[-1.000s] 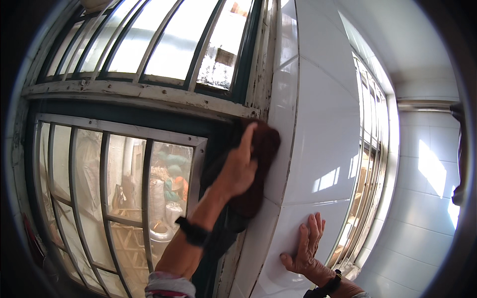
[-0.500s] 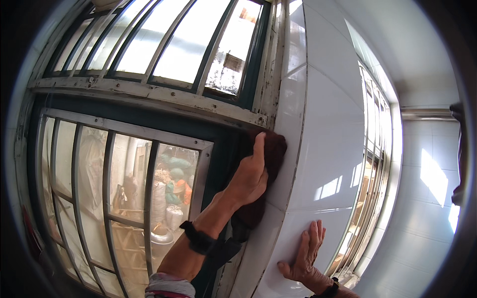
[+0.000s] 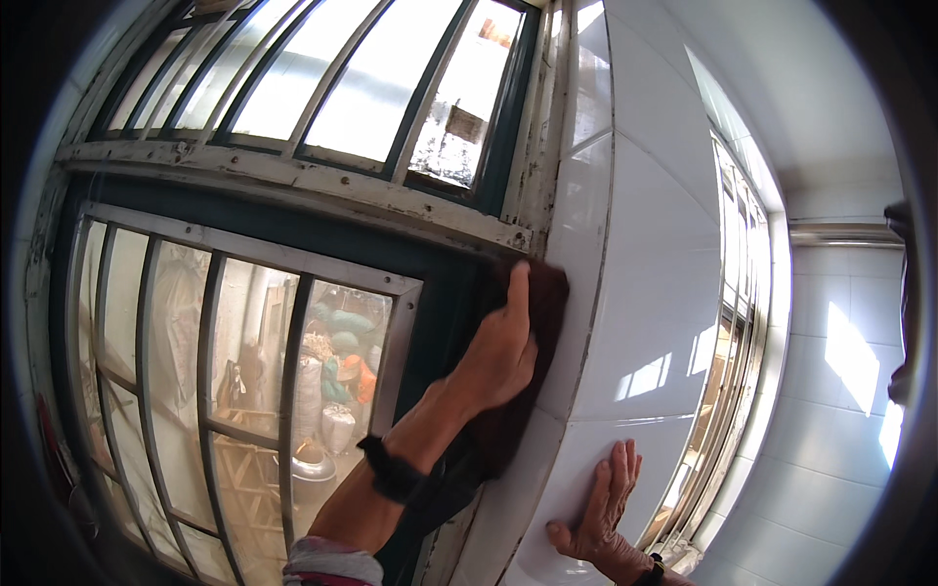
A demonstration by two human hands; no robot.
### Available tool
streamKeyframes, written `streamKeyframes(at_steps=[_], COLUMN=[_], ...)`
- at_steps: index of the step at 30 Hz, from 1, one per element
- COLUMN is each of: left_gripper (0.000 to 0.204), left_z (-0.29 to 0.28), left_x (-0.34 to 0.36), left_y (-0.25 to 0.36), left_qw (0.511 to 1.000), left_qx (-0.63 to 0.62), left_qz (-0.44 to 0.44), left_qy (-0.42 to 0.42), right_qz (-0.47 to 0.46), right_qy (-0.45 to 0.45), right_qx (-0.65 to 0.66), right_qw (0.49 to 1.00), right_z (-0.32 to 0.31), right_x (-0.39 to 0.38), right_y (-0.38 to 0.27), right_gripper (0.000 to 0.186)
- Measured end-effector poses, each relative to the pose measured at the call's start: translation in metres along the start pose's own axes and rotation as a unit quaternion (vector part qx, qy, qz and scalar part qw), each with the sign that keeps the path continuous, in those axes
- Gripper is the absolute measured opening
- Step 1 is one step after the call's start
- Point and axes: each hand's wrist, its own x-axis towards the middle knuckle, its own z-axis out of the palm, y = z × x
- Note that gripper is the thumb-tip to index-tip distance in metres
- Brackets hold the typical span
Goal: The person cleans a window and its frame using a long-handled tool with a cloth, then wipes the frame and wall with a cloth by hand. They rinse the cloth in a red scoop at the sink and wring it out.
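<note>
My left hand [image 3: 496,356] is closed on a dark reddish-brown cloth [image 3: 543,303], one finger pointing up along it. The cloth is pressed on the right side of the door frame, close to the tiled wall edge, and its lower part hangs down past my wrist. A dark band circles my left wrist. To the right, my right hand [image 3: 603,513] lies against the white tiled wall [image 3: 640,293], fingers spread and thumb out to the side, holding nothing.
A dark green door [image 3: 244,230] with a barred pane fills the left; sacks and a basin [image 3: 313,464] show through it. Above runs a worn white crossbar [image 3: 293,181] beneath a barred window. A second window [image 3: 728,361] stands beyond the tiles at right.
My left hand has shifted slightly right and down with the cloth, whose lower part has changed shape. The right hand stays in place on the tiles.
</note>
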Motion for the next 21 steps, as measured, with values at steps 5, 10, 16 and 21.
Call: streamKeyframes(at_steps=[5,10,16,21], left_gripper=[0.07,0.068,0.072,0.074], left_z=[0.004,-0.007,-0.006,-0.001], left_x=[0.104,0.17,0.087,0.08], left_y=[-0.008,-0.017,-0.017,-0.018], left_qw=[0.998,0.996,0.998,0.989], left_qx=[0.013,0.034,0.023,0.017], left_qz=[-0.043,-0.065,0.041,0.126], left_qy=[0.052,0.049,0.036,0.082], right_qz=[0.011,0.007,0.006,0.006], right_qy=[0.004,0.023,0.051,0.052], right_qx=[0.015,0.011,0.024,0.021], right_qw=[1.0,1.0,0.998,0.998], right_z=[0.0,-0.002,-0.001,0.001], right_x=[-0.002,-0.001,0.005,0.005], right_y=[0.001,-0.001,-0.006,-0.005], right_gripper=[0.088,0.084,0.081,0.081])
